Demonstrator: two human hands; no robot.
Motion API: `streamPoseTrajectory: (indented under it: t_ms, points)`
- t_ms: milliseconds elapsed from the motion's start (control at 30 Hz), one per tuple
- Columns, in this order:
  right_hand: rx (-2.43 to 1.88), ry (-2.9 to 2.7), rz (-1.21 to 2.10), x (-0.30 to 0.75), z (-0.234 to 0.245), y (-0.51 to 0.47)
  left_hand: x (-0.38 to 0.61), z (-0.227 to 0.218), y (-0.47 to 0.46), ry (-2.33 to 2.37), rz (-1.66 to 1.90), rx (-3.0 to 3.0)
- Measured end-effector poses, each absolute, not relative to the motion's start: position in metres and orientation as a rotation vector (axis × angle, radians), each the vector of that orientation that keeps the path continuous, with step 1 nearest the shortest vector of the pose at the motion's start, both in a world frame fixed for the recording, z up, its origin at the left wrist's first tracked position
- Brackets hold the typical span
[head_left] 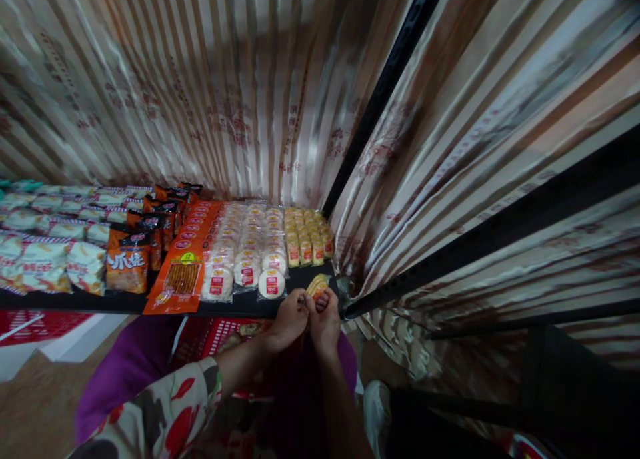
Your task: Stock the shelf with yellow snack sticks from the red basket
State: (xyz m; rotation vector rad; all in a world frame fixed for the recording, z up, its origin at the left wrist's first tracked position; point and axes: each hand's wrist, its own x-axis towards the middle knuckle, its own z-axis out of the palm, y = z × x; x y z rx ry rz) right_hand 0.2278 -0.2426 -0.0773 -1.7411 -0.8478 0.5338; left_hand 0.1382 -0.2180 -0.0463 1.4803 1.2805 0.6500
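Both my hands meet at the front edge of a black shelf [250,304], low in the head view. My left hand [290,319] and my right hand [325,318] are closed side by side on a small clear packet of yellow snack [318,285], which lies tilted at the shelf's front right corner. Just behind it stand rows of small yellow packets [307,236]. Left of those lie rows of round white cakes in clear wrap [247,252].
Further left on the shelf are orange packets [183,272], brown-orange bags [129,262] and pale snack bags [45,262]. A red basket [220,336] sits below. Striped paper covers the walls. A black upright post [380,99] and black rails [500,232] stand right.
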Motion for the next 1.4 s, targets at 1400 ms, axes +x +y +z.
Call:
streamPoseTrajectory:
  t_ms: [1400]
  points:
    - [-1.851, -0.867, 0.118, 0.252, -0.090, -0.199, 0.177, -0.044, -0.137, 1.027, 0.388, 2.722]
